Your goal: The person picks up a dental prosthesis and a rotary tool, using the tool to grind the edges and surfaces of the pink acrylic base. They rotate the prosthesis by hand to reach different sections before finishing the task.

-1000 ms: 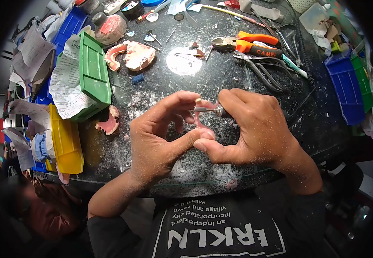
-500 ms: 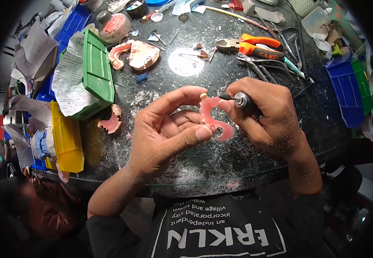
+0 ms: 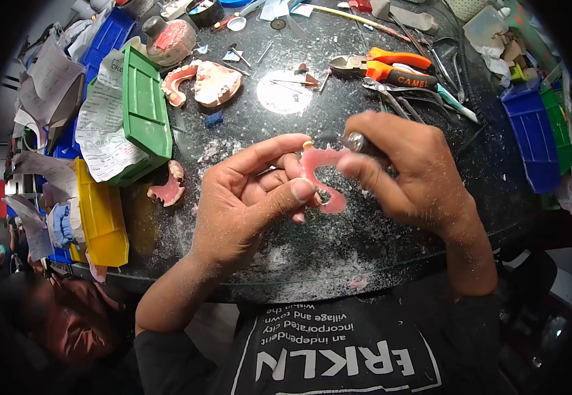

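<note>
A pink partial denture [image 3: 322, 158], curved in a horseshoe with a metal clasp near its lower end, is pinched between the thumb and fingers of my left hand [image 3: 253, 187]. A yellowish tooth shows at its upper left end. My right hand [image 3: 408, 171] is wrapped round a rotary handpiece [image 3: 363, 144], whose dark bur points left, just above the denture's upper edge; whether it touches cannot be made out. The right thumb is blurred and lies by the denture's right side. White dust coats both hands.
Pliers with orange handles [image 3: 398, 69] lie at the back right among metal tools. A plaster model [image 3: 217, 83], another pink denture piece [image 3: 167, 185], a green bin [image 3: 147, 102] and a yellow bin [image 3: 105, 217] stand left. Blue bins [image 3: 533, 135] line the right; dust covers the bench [image 3: 312, 253].
The denture has turned in my left hand and shifted slightly left. The handpiece has moved a little up and left, its bur now over the denture's upper edge.
</note>
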`<control>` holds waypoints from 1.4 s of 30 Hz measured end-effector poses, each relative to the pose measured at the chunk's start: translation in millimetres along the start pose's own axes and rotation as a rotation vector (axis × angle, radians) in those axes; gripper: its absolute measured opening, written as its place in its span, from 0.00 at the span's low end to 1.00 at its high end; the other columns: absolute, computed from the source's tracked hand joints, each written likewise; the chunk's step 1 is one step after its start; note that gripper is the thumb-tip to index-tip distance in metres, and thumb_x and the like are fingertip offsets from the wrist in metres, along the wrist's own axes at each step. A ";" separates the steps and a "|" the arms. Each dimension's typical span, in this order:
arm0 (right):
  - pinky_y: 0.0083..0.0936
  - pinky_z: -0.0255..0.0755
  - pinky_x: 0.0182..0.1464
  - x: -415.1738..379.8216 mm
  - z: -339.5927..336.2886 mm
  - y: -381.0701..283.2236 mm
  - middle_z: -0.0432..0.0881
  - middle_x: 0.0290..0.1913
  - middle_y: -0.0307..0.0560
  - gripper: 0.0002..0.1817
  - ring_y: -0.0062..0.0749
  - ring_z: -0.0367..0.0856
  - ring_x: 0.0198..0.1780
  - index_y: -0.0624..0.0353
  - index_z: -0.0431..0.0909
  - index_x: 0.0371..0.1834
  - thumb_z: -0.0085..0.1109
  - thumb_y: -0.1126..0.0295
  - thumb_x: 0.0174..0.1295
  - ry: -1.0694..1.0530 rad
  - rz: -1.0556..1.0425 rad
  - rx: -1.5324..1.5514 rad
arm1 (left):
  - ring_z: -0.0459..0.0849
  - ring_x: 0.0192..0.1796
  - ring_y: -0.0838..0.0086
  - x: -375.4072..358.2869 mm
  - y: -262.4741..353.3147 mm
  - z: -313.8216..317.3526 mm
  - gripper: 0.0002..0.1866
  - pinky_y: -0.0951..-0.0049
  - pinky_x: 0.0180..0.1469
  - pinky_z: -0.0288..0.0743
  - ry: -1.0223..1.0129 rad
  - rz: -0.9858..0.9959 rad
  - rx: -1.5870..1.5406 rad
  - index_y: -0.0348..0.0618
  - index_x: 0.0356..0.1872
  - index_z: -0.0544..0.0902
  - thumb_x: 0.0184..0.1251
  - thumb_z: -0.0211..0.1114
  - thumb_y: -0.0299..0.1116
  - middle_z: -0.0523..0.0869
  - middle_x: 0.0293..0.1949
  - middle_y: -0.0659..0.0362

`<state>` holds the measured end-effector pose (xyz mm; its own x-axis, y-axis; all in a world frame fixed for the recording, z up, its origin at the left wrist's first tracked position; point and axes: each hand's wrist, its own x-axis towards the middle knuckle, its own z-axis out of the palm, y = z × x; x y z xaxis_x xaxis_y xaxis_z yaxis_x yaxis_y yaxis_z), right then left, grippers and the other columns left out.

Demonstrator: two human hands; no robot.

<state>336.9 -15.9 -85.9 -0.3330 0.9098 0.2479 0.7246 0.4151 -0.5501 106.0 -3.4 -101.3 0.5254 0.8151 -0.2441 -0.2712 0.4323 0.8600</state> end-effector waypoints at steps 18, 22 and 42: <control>0.35 0.67 0.23 -5.7 8.2 -8.6 0.69 0.20 0.47 0.39 0.37 0.73 0.20 0.61 0.69 0.22 0.69 0.30 0.48 -0.052 0.049 -0.189 | 0.84 0.40 0.79 -1.7 -5.8 2.4 0.24 0.82 0.40 0.82 -0.016 0.114 0.069 0.25 0.64 0.72 0.67 0.66 0.18 0.82 0.41 0.55; 0.35 0.67 0.23 -5.6 7.3 -11.9 0.70 0.20 0.47 0.39 0.36 0.73 0.19 0.61 0.69 0.22 0.68 0.30 0.49 -0.071 0.083 -0.189 | 0.84 0.40 0.80 -2.2 -4.8 4.2 0.24 0.82 0.39 0.82 -0.005 0.111 0.070 0.24 0.63 0.72 0.67 0.66 0.18 0.82 0.41 0.56; 0.35 0.69 0.25 -6.0 8.3 -11.6 0.72 0.20 0.48 0.35 0.38 0.75 0.21 0.61 0.71 0.24 0.69 0.35 0.49 -0.097 0.078 -0.164 | 0.82 0.43 0.82 -2.7 -7.1 7.4 0.27 0.85 0.41 0.80 0.012 0.156 0.139 0.25 0.64 0.72 0.65 0.69 0.21 0.78 0.42 0.61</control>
<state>325.5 -26.2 -87.6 -0.3226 0.9379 0.1274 0.8366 0.3455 -0.4252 112.5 -11.5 -103.4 0.4762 0.8728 -0.1074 -0.2343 0.2437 0.9411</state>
